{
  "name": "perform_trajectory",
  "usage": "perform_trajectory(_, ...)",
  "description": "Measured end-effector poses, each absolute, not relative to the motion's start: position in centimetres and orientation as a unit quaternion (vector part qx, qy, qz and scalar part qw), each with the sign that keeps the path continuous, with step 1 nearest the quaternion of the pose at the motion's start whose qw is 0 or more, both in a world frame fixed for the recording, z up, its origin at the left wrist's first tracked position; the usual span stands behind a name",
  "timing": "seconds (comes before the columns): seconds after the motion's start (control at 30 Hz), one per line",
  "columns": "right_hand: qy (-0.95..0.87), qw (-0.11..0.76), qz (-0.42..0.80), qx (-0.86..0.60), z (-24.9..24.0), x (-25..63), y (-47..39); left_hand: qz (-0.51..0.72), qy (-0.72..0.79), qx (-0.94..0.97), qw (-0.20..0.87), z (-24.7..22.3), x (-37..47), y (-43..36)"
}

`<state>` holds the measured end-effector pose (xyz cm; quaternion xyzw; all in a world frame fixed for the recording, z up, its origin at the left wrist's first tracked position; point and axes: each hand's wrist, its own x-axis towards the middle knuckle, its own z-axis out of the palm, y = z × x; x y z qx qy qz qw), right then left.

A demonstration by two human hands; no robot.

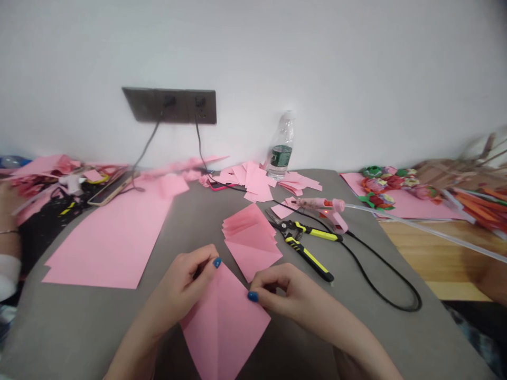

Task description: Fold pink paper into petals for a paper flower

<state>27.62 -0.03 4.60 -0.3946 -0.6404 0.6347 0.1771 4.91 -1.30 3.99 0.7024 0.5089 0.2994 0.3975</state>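
A creased pink paper sheet (222,322) is held up between my two hands near the front of the grey table. My left hand (194,279) pinches its top corner between thumb and fingers. At the sheet's right edge, my right hand (277,287) has its thumb and fingers closed on the paper. Just beyond lies a stack of folded pink papers (251,243), partly covered by the held sheet. Yellow-and-black pliers (304,240) rest to the right of the stack. Behind them is a pink glue gun (327,211) with a lit red light and a clear glue stick.
Large pink sheets (114,243) lie at left beside a phone (111,190). Pink scraps (253,182) and a water bottle (282,150) stand by the wall. A black cable (396,301) loops at right. Paper flowers (388,184) lie farther right. Other people's arms (8,237) show at both sides.
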Motion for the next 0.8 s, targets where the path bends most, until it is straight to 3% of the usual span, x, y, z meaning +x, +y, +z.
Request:
perform_trajectory(0.2, -0.626, 0.153, 0.648, -0.406, 4.6, 29.5, -0.2, 0.351, 0.543, 0.674, 0.358, 3.8, 3.0, -1.2)
perform_trajectory(0.43, -0.662, 0.257, 0.564, -0.422, 4.7, 28.6, 0.1, 0.33, 0.532, 0.681, 0.38, 4.3, 3.7, -1.4)
perform_trajectory(0.8, -0.594, 0.233, 0.659, -0.399, 3.5, 26.7, -0.2, 0.341, 0.541, 0.677, 0.363, 4.0, 4.1, -1.1)
